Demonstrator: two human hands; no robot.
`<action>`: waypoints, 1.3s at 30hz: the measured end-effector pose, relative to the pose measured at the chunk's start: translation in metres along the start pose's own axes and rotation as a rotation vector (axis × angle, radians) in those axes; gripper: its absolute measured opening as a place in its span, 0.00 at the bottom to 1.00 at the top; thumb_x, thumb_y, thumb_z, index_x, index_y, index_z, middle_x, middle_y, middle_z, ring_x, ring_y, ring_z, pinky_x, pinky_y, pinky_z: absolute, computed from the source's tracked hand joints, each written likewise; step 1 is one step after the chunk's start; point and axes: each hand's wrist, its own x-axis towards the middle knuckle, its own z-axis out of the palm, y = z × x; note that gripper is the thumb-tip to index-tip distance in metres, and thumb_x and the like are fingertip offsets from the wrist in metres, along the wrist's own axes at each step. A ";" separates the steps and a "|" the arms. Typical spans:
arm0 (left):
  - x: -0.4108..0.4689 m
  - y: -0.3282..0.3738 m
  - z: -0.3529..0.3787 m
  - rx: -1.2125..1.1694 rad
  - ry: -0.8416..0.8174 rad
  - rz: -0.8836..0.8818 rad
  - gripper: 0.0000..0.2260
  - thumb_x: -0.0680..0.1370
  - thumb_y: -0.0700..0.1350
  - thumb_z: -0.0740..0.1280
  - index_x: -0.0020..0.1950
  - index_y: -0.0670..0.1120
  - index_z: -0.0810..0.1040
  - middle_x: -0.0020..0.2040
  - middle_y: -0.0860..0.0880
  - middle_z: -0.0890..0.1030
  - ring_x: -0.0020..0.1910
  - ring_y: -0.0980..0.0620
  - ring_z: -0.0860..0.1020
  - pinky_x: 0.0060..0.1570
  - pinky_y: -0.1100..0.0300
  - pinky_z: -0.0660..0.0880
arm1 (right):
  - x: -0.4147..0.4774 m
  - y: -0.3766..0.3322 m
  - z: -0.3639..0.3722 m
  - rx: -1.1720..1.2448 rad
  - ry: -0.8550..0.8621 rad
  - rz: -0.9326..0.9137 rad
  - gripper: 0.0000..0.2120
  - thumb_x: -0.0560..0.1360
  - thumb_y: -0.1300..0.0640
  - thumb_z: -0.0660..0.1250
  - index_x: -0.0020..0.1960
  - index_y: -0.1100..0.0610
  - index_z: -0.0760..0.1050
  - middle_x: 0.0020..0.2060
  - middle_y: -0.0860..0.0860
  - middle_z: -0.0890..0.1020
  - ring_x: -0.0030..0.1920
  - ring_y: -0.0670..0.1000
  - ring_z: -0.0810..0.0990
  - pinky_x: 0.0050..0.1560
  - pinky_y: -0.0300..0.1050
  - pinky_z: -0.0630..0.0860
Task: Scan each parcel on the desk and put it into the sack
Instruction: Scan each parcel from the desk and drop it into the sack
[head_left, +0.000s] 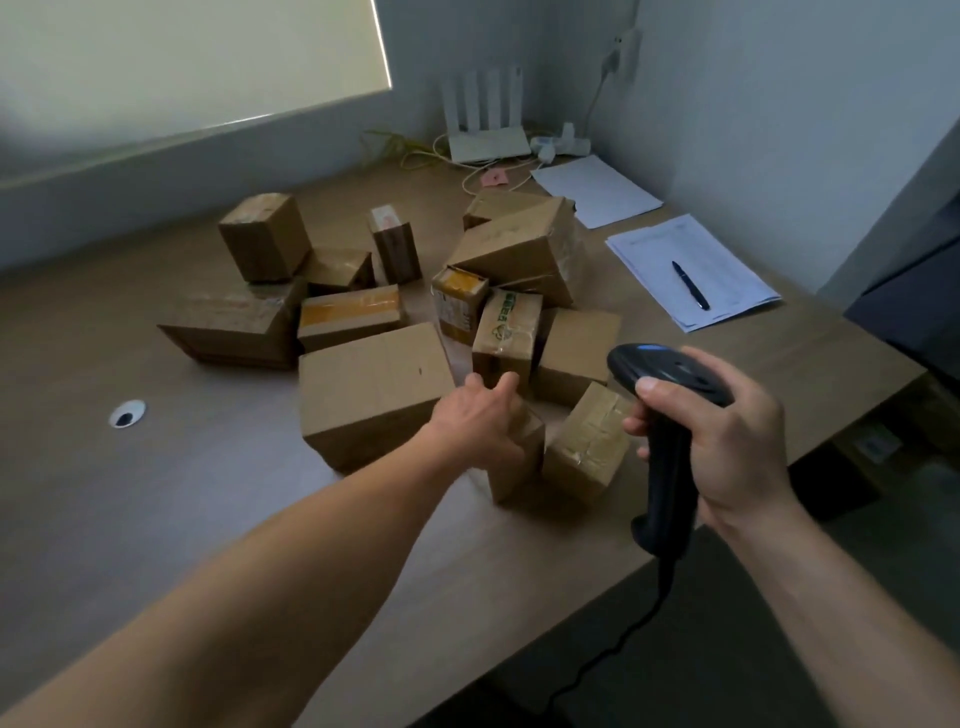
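Two hands in play. The left hand (480, 423) is out front, laid over the top of a small upright parcel (519, 462) at the near edge of the heap. It touches the cardboard, but blur hides whether the fingers are curled round it, so I can't call that a grasp. The right hand (737, 441) is wrapped firmly round the handle of the black scanner (670, 467), head tilted toward the boxes, cable trailing down past the desk (182, 493) edge. Just beside the small parcel sit a taped box (587, 447) to its right and a big plain carton (371, 395) to its left, with roughly a dozen parcels in all bunched on the desk. This reads as the pick-up before a scan, early in the job. The next move calls for lifting that parcel free, turning its label to the scanner's window and triggering. No label shows on it from here, and the sack is nowhere in view
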 end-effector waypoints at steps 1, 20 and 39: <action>-0.010 -0.006 0.003 -0.028 0.001 -0.029 0.44 0.73 0.58 0.75 0.80 0.58 0.51 0.66 0.42 0.71 0.56 0.44 0.76 0.51 0.51 0.80 | -0.003 0.000 0.003 0.001 -0.010 0.005 0.10 0.72 0.57 0.76 0.53 0.53 0.83 0.39 0.58 0.84 0.40 0.59 0.85 0.36 0.50 0.78; -0.182 -0.180 0.053 -0.560 -0.009 -0.409 0.34 0.75 0.59 0.73 0.77 0.52 0.66 0.80 0.47 0.59 0.74 0.44 0.67 0.66 0.51 0.72 | -0.097 0.011 0.148 -0.045 -0.228 0.020 0.35 0.66 0.50 0.75 0.72 0.55 0.73 0.46 0.59 0.85 0.42 0.59 0.86 0.38 0.51 0.79; -0.214 -0.170 0.071 -0.703 0.025 -0.370 0.35 0.70 0.43 0.78 0.69 0.56 0.61 0.59 0.48 0.74 0.56 0.44 0.79 0.46 0.49 0.84 | -0.184 0.007 0.145 -0.072 -0.216 -0.008 0.20 0.75 0.58 0.74 0.64 0.49 0.73 0.47 0.60 0.84 0.44 0.58 0.85 0.41 0.50 0.81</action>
